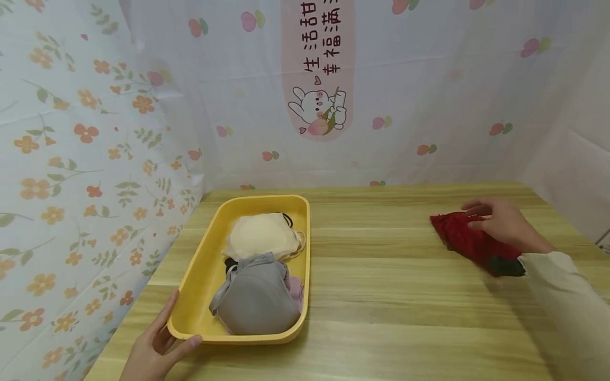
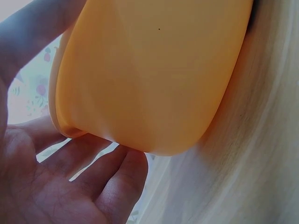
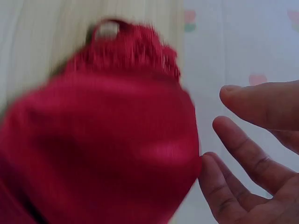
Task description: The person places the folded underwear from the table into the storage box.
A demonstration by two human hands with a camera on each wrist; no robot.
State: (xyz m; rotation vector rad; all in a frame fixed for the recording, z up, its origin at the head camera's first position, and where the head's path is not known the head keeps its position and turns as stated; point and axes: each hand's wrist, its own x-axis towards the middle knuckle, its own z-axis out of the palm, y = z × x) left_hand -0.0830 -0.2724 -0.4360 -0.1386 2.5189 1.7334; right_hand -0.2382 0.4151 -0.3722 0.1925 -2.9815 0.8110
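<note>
At the near left corner of a yellow plastic tray [image 1: 238, 340], my left hand [image 1: 154, 341] grips the rim, thumb at the front edge and fingers along the left side. A grey bra [image 1: 259, 296] lies in the front of the tray, with a cream bra [image 1: 259, 234] behind it. To the right on the table is a red bra [image 1: 459, 235] with lace trim and a dark piece at its near end. Over it hovers my right hand [image 1: 505, 222], fingers spread and loosely bent. In the right wrist view a fingertip [image 3: 210, 168] meets the edge of the red cloth.
A mauve piece of cloth [image 1: 296, 291] shows beside the grey bra in the tray. The wood-grain table [image 1: 371, 286] runs back to a printed curtain [image 1: 405, 95]. Another flowered curtain [image 1: 86, 174] hangs along the left side.
</note>
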